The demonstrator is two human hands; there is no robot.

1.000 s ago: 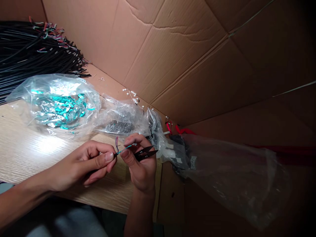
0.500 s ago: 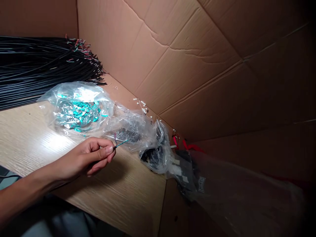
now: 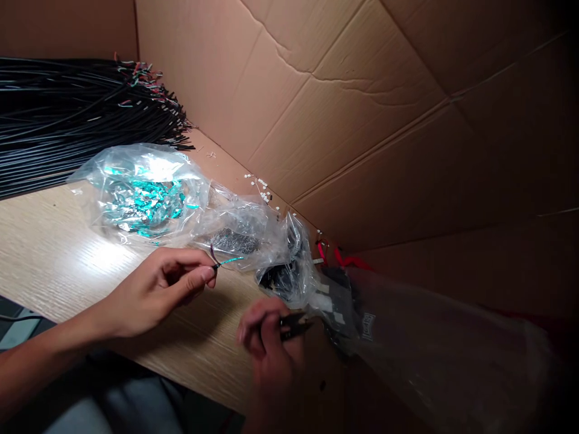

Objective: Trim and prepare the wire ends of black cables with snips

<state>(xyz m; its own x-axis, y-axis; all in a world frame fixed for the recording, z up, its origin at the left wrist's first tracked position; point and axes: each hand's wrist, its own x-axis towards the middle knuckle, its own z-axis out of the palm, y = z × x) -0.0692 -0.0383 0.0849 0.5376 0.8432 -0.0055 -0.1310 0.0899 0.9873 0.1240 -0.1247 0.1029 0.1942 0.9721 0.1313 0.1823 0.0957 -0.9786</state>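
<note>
My left hand (image 3: 156, 286) hovers over the wooden table (image 3: 54, 253), thumb and forefinger pinched on the end of a thin cable whose teal and purple wires (image 3: 224, 260) stick out to the right. My right hand (image 3: 271, 349) is lower, near the table's front right corner, blurred by motion, its fingers closed round small black snips (image 3: 296, 324) that point right. The two hands are apart. The cable's body is hidden behind my left hand.
A clear bag of teal scraps (image 3: 140, 196) and a clear bag of dark bits (image 3: 239, 238) lie behind my hands. Black cables (image 3: 76, 114) are stacked at the back left. Cardboard walls (image 3: 362, 108) enclose the table. A large plastic bag (image 3: 429, 355) hangs off the right edge.
My right hand left the wires, dropped out of view, then came back low at the front with the snips. The left hand kept its pinch on the wires and barely moved.
</note>
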